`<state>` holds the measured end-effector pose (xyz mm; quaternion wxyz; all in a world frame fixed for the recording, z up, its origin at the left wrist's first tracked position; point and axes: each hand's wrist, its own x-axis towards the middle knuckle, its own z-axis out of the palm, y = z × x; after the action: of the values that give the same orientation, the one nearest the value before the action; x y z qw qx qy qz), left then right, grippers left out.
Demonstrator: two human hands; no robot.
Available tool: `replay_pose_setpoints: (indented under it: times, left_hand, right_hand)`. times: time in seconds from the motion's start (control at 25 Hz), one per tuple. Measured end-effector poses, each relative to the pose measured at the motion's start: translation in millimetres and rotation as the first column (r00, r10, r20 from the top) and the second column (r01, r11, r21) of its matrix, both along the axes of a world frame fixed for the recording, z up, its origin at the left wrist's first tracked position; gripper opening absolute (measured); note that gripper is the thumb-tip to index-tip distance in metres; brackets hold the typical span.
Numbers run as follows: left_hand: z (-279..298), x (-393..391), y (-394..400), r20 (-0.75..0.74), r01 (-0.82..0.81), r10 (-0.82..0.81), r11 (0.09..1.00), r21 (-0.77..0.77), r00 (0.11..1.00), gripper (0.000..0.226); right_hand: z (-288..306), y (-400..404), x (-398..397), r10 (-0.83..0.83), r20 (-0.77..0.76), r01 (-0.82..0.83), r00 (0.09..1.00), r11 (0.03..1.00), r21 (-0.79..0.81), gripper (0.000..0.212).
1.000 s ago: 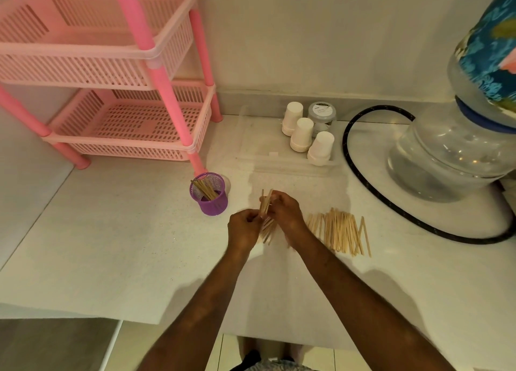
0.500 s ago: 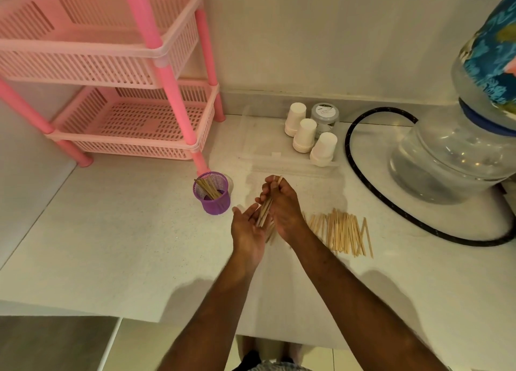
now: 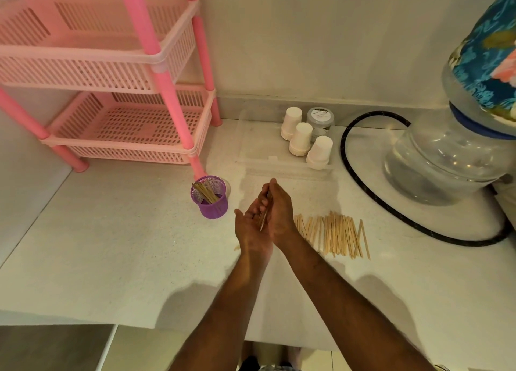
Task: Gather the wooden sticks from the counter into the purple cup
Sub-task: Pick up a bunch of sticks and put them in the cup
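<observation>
Wooden sticks in hand: a small bundle is sandwiched between both hands above the desk.
Left hand: palm up, fingers relaxed.
Right hand: fingers curled round the bundle.
Purple cup: just left, partly filled.
Remaining sticks: spread at right.
Risk: sticks could slip out sideways or tip the light cup.

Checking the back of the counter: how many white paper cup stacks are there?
3, all upside down beside the grey-lidded jar: one at the back left, one in the middle, one nearest the hands. None seems hidden.
</observation>
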<state>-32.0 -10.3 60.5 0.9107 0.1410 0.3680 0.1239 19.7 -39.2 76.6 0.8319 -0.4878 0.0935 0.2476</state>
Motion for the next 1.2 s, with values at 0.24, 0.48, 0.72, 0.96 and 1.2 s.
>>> replay_pose_setpoints:
  times: [0.24,0.48,0.72,0.96,1.2]
  left_hand:
    - [-6.8,-6.0,2.2,-0.083,0.144,-0.119,0.865,0.48,0.989,0.027]
    - [4.5,-5.9,36.8,-0.224,0.248,-0.113,0.565,0.787,0.968,0.015]
    - [21.6,-5.5,81.6,-0.151,0.088,0.057,0.588,0.804,0.987,0.016]
    - [10.4,-8.7,122.7,-0.261,0.293,0.2,-0.15,0.944,0.944,0.029]
    - [-2.0,-10.8,154.9,-0.486,0.491,0.093,-0.277,0.826,0.869,0.083]
  right_hand:
    - [11.7,0.2,20.6,-0.09,0.023,0.09,0.996,0.996,0.018,0.043]
    - [24.1,17.6,38.3,-0.071,-0.036,0.069,0.997,0.996,-0.05,0.039]
    - [45.2,29.2,55.5,0.338,0.168,-0.234,0.926,0.864,-0.445,0.019]
    - [51.0,66.7,60.0,0.33,0.345,-0.105,0.878,0.839,-0.535,0.01]
    - [31.7,102.8,46.1,0.523,0.532,0.105,0.667,0.64,-0.761,0.014]
